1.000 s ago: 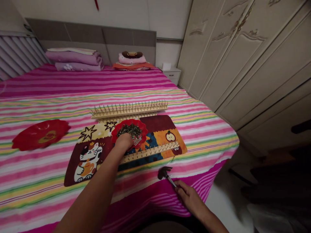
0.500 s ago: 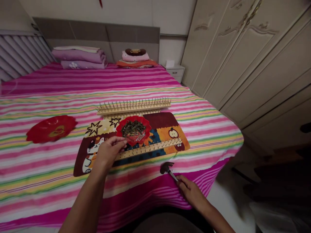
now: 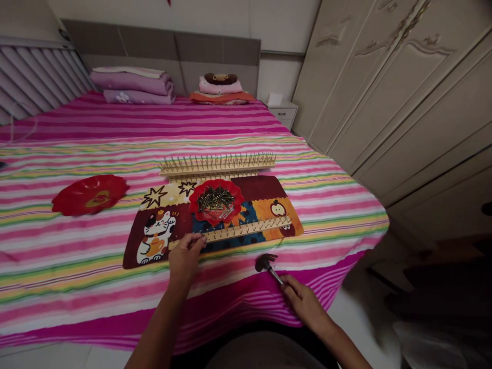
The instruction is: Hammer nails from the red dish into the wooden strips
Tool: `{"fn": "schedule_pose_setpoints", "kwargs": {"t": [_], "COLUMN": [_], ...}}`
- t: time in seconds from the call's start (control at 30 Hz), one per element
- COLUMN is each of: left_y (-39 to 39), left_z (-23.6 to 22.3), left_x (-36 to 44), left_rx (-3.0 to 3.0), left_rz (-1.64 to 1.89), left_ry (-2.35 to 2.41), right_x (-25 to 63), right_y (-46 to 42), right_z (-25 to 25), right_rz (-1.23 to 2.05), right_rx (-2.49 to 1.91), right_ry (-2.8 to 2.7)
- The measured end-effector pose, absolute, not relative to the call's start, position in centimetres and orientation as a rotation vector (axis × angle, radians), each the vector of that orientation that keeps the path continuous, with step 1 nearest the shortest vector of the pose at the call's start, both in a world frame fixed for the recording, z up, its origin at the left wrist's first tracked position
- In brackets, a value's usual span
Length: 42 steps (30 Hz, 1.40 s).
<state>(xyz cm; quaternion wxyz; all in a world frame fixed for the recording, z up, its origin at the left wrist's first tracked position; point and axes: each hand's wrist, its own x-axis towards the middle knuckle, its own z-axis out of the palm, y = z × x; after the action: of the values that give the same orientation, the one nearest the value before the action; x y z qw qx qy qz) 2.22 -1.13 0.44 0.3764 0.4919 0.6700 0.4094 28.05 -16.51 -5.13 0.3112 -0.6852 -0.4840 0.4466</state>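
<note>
My right hand (image 3: 302, 300) is wrapped round the handle of a claw hammer (image 3: 266, 263), its dark head hanging over the near edge of the bed. My left hand (image 3: 187, 252) is pinched closed at the left part of a narrow wooden strip (image 3: 230, 233); whatever sits between its fingertips is too small to make out. Nails stand up in a row along the strip, mostly towards its right. Just behind it, a red scalloped dish (image 3: 194, 215) holds a heap of loose nails (image 3: 216, 199).
Beneath the strip and dish lies a patterned mat (image 3: 130, 251) with a cat picture. Wooden strips full of upright nails (image 3: 219, 169) lie behind the dish. A red plate (image 3: 69, 197) rests at left on the striped bed cover (image 3: 57, 256). Folded bedding (image 3: 132, 82) is stacked by the headboard.
My left hand has moved from the near edge of the dish down to the wooden strip, fingers still pinched. The hammer stays in my right hand, nearly unmoved. The view has shifted slightly.
</note>
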Motion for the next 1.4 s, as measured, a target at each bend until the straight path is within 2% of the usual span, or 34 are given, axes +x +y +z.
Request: {"fn": "schedule_pose_setpoints", "kwargs": {"t": [0.3,0.5,0.73,0.97,1.17,1.4], "left_y": [-1.4,-1.5,-1.7,-1.8,-1.9,-1.8], "left_z": [-1.0,-1.5,-2.5,-2.9,-2.6,-2.6], "left_x": [2.6,2.5,2.4,2.4,2.5,2.4], "left_rx": [1.289,1.652,1.912,1.937,1.903,1.872], "left_rz": [1.030,1.093,1.152,1.164,1.090,1.125], "left_ry": [1.768,1.744,1.705,1.663,1.692,1.666], "right_x": [28.1,27.8,24.4,20.6,19.9,23.8], "right_y": [-16.5,-16.8,-14.1,-9.1,-8.5,-13.1], "right_z": [-5.4,-5.5,0.9,5.7,6.3,3.6], "right_rz": [1.154,1.190,1.179,0.875,0.810,1.037], "right_rx": [-1.808,-1.779,-1.627,-1.474,-1.529,-1.646], "right_ry": [-1.279,-1.264,-1.387,-1.711,-1.893,-1.680]}}
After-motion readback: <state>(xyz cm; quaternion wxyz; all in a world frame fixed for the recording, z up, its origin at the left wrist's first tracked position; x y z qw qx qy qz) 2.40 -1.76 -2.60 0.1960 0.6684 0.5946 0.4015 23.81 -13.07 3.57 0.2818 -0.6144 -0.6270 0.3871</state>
